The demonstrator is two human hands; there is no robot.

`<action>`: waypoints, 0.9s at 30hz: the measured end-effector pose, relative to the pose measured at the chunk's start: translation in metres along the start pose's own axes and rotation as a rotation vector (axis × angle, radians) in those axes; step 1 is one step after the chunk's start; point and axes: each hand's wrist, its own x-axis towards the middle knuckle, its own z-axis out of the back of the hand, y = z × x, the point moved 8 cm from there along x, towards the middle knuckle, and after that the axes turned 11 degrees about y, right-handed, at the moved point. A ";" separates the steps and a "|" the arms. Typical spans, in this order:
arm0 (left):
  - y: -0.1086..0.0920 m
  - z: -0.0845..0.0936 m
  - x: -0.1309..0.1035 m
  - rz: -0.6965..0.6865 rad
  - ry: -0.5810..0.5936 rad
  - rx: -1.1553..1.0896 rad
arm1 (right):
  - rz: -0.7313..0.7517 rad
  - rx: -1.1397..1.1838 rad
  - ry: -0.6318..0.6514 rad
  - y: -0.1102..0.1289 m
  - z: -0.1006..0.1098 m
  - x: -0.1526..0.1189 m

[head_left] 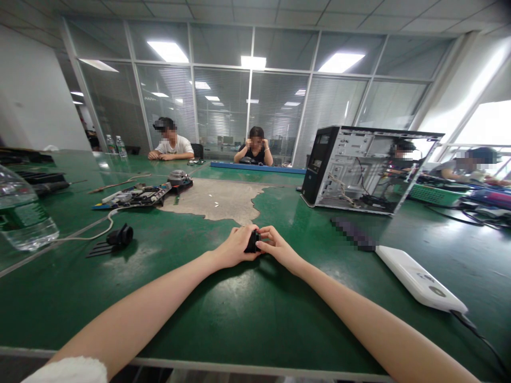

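We stretch our left forearm [154,303] and right forearm [351,311] forward, converging. Our left grip [236,246] curls inward; beside it, our right grip [280,249] bends thumb and fingertips close.

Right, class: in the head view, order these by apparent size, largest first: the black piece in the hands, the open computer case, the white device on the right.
1. Open computer case
2. White device, nearer the camera
3. Black piece, partly covered by left hand and right hand

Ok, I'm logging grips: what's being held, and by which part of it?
A small black part: the left hand grips its left side, and the right hand has fingertips at its right side.
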 end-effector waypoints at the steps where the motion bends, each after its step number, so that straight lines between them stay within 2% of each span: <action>1: 0.000 0.000 0.000 -0.003 -0.001 -0.001 | -0.008 -0.001 0.001 0.000 0.000 0.000; 4: 0.000 0.001 -0.001 -0.006 -0.001 -0.004 | -0.014 -0.001 0.018 0.002 -0.001 -0.001; 9: 0.000 0.000 -0.001 0.002 0.010 0.006 | 0.057 0.001 0.054 0.010 -0.004 -0.002; 22: 0.001 0.000 -0.001 -0.004 -0.007 0.016 | 0.012 -0.040 0.007 0.002 -0.001 0.000; 27: 0.001 0.000 -0.001 -0.004 0.001 0.015 | 0.088 -0.040 0.041 0.009 -0.003 -0.001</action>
